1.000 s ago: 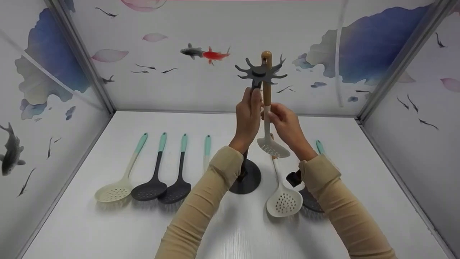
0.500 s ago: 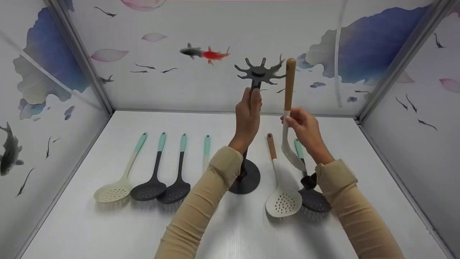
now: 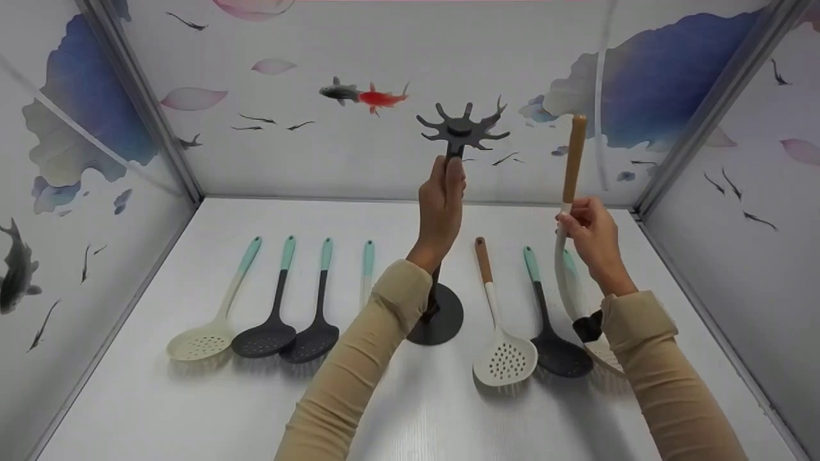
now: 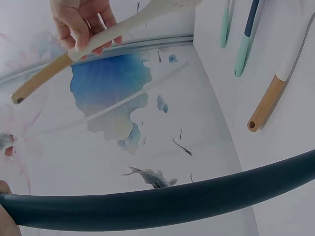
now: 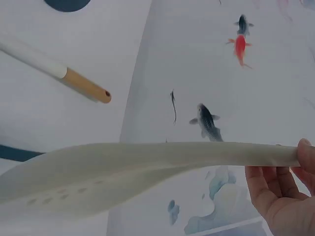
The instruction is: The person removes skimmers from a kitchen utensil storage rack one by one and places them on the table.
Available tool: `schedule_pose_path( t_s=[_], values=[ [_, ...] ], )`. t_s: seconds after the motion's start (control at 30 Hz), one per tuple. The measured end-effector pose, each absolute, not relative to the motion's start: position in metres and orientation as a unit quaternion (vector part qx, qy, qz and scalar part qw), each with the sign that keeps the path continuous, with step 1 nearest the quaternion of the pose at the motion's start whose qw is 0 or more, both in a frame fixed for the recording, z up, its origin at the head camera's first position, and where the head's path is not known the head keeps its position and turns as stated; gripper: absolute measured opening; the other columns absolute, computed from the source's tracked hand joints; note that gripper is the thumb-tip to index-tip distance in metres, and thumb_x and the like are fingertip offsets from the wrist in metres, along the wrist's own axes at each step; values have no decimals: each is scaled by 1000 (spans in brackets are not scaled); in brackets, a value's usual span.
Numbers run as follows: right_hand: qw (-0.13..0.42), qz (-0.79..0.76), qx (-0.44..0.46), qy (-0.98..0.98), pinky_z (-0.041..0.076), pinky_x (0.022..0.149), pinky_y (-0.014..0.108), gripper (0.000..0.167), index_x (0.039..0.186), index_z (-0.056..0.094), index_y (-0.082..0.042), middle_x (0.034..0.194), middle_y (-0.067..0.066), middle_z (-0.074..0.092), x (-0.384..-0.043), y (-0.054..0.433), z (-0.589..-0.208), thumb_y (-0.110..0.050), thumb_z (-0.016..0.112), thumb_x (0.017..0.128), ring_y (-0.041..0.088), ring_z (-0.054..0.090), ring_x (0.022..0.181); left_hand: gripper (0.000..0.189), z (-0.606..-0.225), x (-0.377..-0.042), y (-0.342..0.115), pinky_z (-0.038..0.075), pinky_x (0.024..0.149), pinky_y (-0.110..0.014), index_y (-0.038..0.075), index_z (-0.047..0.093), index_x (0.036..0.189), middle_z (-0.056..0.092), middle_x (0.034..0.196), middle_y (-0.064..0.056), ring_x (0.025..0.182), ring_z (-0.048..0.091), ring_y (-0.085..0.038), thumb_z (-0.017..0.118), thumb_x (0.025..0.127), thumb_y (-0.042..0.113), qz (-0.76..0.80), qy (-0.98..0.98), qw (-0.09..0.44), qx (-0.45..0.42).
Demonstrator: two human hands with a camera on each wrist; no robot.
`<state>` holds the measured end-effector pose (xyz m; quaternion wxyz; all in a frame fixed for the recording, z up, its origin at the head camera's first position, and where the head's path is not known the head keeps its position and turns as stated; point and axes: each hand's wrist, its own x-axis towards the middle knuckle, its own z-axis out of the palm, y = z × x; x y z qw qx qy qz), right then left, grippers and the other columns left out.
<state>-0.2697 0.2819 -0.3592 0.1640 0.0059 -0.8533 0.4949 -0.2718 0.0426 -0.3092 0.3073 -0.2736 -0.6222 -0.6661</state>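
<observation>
My left hand (image 3: 442, 205) grips the curved black pole of a utensil stand (image 3: 460, 128) just under its ring of hooks; the stand's round base rests on the table. Off to the right, my right hand (image 3: 596, 240) pinches the white neck of a skimmer (image 3: 574, 160) with a wooden handle. That skimmer is raised, handle up, apart from the stand. Its perforated bowl (image 5: 83, 187) shows in the right wrist view; in the head view the bowl is partly hidden. Fingers and thumb meet on the neck in the left wrist view.
Right of the stand lie a white wooden-handled skimmer (image 3: 506, 362), a black teal-handled one (image 3: 560, 355) and a partly hidden pale one. On the left are a cream skimmer (image 3: 198, 344), two black ones (image 3: 264, 339) and a teal handle (image 3: 368, 259) half covered by my sleeve. Printed walls enclose the table.
My right hand has carried the wooden-handled skimmer from beside the stand's hooks to the right and slightly down. My left hand stays on the pole.
</observation>
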Motion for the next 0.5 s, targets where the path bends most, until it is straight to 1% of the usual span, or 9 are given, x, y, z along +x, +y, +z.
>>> schedule_pose_path(
  t_s=[0.1, 0.2, 0.37, 0.5],
  values=[
    [163, 472, -20, -866, 46, 73, 8, 34, 120, 44, 3, 111, 14, 56, -268, 295, -363, -21, 50, 97, 5, 52, 88, 55, -308, -270, 42, 25, 52, -18, 0, 41, 81, 34, 65, 7, 57, 31, -2, 30, 97, 52, -670, -617, 304, -279],
    [169, 436, -38, -883, 43, 73, 10, 35, 121, 46, 2, 113, 16, 55, -266, 310, -368, -24, 50, 96, 7, 49, 90, 54, -308, -270, 42, 25, 52, -18, -1, 41, 81, 33, 64, 7, 56, 30, -3, 31, 97, 49, -672, -616, 301, -279],
    [166, 406, -63, -897, 39, 76, 21, 39, 123, 45, 2, 113, 20, 54, -262, 337, -382, -26, 49, 97, 15, 48, 92, 57, -309, -271, 42, 24, 52, -18, -3, 40, 81, 32, 63, 7, 55, 28, -3, 30, 96, 51, -673, -615, 299, -281],
    [147, 402, -102, -898, 38, 74, 28, 43, 128, 42, 1, 114, 21, 52, -258, 362, -395, -28, 46, 97, 19, 48, 92, 57, -320, -284, 45, 24, 52, -19, -2, 41, 81, 33, 63, 6, 55, 29, -4, 31, 96, 53, -674, -615, 299, -279]
  ],
)
